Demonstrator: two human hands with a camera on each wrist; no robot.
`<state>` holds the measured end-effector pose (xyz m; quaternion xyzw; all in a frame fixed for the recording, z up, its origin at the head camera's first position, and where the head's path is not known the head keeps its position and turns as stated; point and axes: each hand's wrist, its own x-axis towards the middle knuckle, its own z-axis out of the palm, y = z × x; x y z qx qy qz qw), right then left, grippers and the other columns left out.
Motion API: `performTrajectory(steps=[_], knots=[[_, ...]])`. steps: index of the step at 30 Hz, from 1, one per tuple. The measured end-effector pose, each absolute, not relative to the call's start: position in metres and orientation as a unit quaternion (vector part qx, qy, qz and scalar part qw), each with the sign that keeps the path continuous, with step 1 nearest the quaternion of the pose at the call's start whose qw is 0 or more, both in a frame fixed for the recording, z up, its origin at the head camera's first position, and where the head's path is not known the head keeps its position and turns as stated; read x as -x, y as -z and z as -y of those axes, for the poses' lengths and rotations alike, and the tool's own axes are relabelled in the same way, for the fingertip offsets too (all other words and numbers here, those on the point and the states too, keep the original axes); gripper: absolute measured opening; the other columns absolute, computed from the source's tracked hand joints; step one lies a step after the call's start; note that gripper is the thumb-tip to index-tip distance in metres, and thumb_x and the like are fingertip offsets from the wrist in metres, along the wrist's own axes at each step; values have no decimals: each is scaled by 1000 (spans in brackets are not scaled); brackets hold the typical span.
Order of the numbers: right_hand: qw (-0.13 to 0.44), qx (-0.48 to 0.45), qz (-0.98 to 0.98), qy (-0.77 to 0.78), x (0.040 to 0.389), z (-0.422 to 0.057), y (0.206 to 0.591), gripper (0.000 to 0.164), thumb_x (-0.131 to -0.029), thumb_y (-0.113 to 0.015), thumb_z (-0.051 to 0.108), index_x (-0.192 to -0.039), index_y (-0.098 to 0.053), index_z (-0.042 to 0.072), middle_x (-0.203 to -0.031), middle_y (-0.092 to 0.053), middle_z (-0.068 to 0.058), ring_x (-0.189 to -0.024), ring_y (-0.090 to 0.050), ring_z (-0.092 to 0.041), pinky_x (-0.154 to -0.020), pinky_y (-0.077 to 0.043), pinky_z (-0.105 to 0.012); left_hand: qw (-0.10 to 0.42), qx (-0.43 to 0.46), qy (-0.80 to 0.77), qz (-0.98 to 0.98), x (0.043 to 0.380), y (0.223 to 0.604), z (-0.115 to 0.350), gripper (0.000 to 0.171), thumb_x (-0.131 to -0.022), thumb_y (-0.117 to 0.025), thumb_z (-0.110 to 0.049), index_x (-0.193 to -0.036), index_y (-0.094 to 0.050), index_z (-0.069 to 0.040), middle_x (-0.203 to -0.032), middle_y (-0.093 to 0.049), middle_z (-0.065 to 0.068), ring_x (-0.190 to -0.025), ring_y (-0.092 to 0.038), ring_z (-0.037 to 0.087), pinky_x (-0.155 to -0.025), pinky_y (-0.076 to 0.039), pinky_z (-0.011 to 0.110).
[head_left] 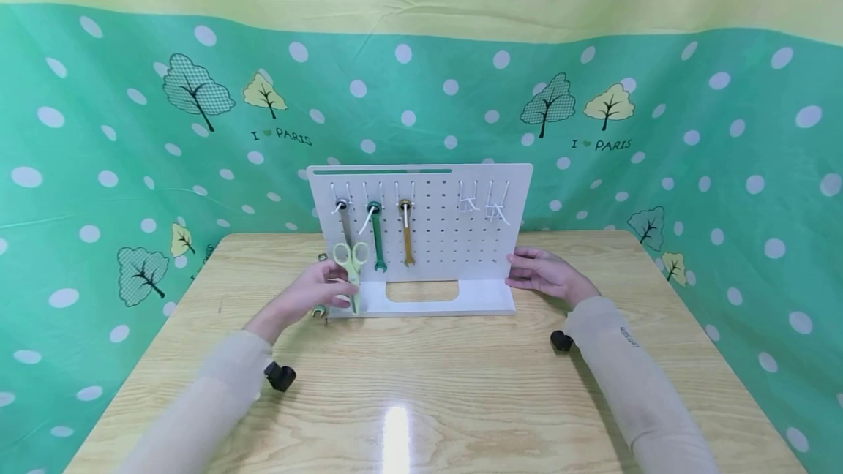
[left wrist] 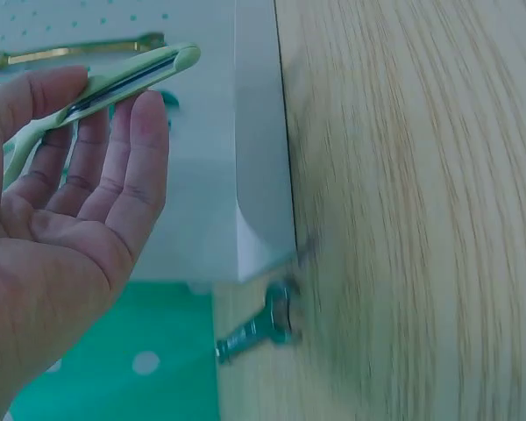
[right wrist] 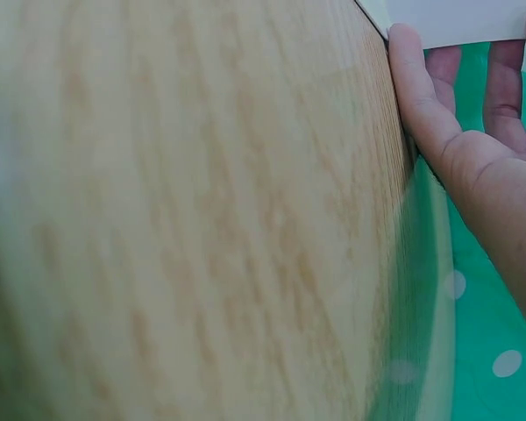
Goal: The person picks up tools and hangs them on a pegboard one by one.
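Note:
My left hand (head_left: 315,291) pinches a pair of light green scissors (head_left: 351,258) between thumb and fingers, handle loops up, in front of the left end of a white pegboard (head_left: 435,240). The left wrist view shows the blades' light green casing (left wrist: 140,74) at the fingertips. My right hand (head_left: 543,274) grips the board's lower right edge, thumb in front and fingers partly hidden behind it. From the board's hooks hang a silver wrench (head_left: 345,225), a green wrench (head_left: 378,240) and a gold wrench (head_left: 407,236).
Another green wrench (left wrist: 267,324) lies on the wooden table (head_left: 448,371) beside the board's left end. Two bare white hooks (head_left: 467,201) are on the board's right side. A green dotted curtain (head_left: 421,93) hangs close behind and along both sides.

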<state>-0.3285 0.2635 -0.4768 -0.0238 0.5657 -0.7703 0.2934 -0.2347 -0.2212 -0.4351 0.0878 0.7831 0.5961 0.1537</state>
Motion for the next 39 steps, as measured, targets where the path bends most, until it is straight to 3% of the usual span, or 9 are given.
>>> performTrajectory(steps=[11, 16, 24, 33, 39], knots=[[291, 25, -570, 768, 326, -263, 477, 22, -103, -58, 4, -125, -57, 5, -119, -65, -15, -112, -63, -32, -107, -46, -54, 168, -155, -607, -761, 235, 433, 153, 42, -93, -74, -15, -125, -56, 7, -112, -64, 15, -101, -67, 34, -83, -62, 44], [286, 26, -578, 764, 323, -263, 476, 25, -103, -57, 5, -128, -53, 4, -120, -62, -14, -112, -63, -32, -107, -46, -53, 165, -189, -605, -756, 236, 428, 120, 42, -93, -76, -18, -123, -59, 5, -110, -66, 15, -97, -70, 29, -82, -62, 42], [284, 23, -580, 763, 323, -264, 475, 33, -103, -57, 4, -134, -46, 0, -121, -59, -15, -112, -63, -31, -107, -46, -53, 118, -225, -627, -737, 242, 402, 73, 39, -91, -79, -24, -118, -66, 1, -105, -69, 11, -94, -69, 25, -84, -62, 42], [289, 25, -579, 762, 326, -263, 476, 31, -103, -57, 5, -133, -49, 2, -120, -63, -14, -112, -64, -30, -107, -46, -53, 91, -249, -627, -732, 245, 380, 43, 26, -95, -75, -25, -111, -70, -6, -104, -70, 8, -93, -68, 24, -84, -61, 44], [289, 23, -576, 764, 326, -262, 475, 27, -104, -56, 4, -130, -52, 3, -120, -64, -14, -112, -64, -31, -108, -45, -54, 64, -249, -639, -725, 250, 372, 37, 28, -94, -75, -24, -112, -70, -3, -102, -71, 9, -92, -68, 24, -84, -61, 38]])
